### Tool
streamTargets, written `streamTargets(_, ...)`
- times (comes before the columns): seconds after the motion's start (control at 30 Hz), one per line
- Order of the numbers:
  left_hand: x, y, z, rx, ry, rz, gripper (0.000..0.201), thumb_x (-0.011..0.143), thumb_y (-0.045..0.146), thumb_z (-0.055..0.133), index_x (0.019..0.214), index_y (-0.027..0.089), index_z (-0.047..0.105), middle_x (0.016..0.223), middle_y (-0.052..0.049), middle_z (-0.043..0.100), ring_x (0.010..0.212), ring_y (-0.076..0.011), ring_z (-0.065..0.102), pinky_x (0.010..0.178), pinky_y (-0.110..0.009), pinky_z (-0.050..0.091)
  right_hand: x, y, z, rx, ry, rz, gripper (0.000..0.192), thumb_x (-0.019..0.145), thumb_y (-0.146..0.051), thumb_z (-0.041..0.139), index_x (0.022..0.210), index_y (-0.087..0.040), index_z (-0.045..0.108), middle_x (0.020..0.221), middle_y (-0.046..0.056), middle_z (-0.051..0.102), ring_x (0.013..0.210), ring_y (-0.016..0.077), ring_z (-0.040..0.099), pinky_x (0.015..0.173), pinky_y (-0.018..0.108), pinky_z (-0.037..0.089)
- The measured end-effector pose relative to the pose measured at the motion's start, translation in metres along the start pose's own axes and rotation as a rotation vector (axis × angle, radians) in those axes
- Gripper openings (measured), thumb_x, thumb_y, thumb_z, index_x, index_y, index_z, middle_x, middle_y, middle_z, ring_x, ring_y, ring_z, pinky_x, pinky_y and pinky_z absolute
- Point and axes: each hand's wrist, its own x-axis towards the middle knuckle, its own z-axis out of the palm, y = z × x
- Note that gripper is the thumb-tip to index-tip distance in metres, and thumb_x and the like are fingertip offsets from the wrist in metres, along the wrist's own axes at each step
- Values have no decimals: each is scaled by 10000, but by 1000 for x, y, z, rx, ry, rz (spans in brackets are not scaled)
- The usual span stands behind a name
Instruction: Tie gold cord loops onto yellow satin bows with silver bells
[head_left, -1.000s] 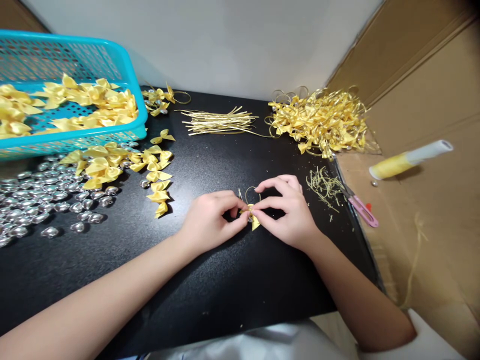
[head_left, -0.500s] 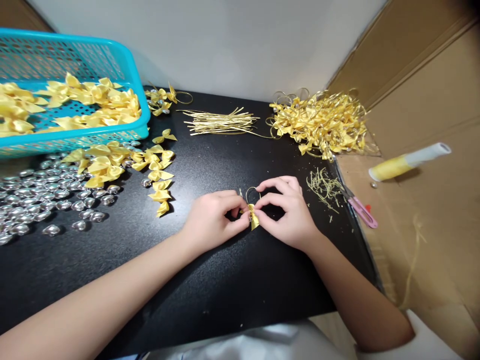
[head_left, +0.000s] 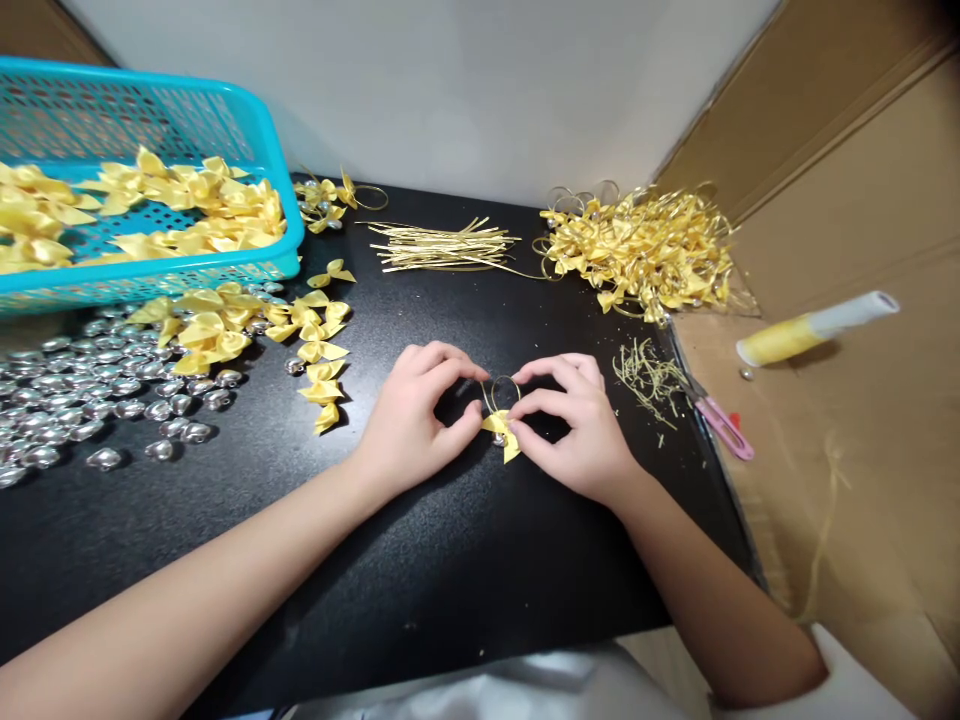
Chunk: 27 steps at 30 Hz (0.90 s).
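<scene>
A yellow ribbon bow (head_left: 511, 450) with a silver bead (head_left: 499, 439) at its middle is pinched between the thumb and fingers of my right hand (head_left: 574, 425). Above the bow stands a thin gold wire (head_left: 505, 378) bent into a loop, with a loose end sticking up on its left. My left hand (head_left: 412, 415) is just left of the bow, thumb and index finger apart. Its index fingertip is close to the loose wire end; whether they touch I cannot tell.
Left are a blue basket (head_left: 292, 240) of yellow bows, loose bows (head_left: 214, 325) and silver beads (head_left: 67, 400). Gold wire strips (head_left: 442, 247) lie at the back. Right are a heap of finished pieces (head_left: 645, 250), wire scraps (head_left: 646, 380), pink-handled scissors (head_left: 724, 428) and a tube (head_left: 817, 328).
My left hand has let go of the bow and drawn back left, its index finger moving up beside the wire end. The bow and bead now show more fully. My right hand keeps its pinch.
</scene>
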Motion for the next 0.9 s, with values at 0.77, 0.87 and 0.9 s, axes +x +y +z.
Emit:
streamTargets(0.77,-2,-1,2,14,-125,132,141,864,275,612,845,202,732,1118,-91,636,1051,-261,533,915,-451,425,0,2,3,15,-72,13,99,826,-214,678,736,-240,711,1091,21,655,1086,245,489,977,466,390)
streamTargets(0.87,-2,-2,2,9,-125,127,157,879,268,600,818,200,727,1108,-88,643,1044,-257,531,906,-447,429,0,2,2,23,-79,14,91,826,-208,681,747,-239,712,1096,18,655,1090,241,484,983,463,385)
streamTargets(0.9,-1,-2,2,8,-126,124,156,880,267,599,814,199,723,1107,-86,644,1043,-256,531,905,-447,429,0,1,1,24,-81,15,85,823,-207,685,749,-239,712,1097,17,654,1092,240,483,983,460,384)
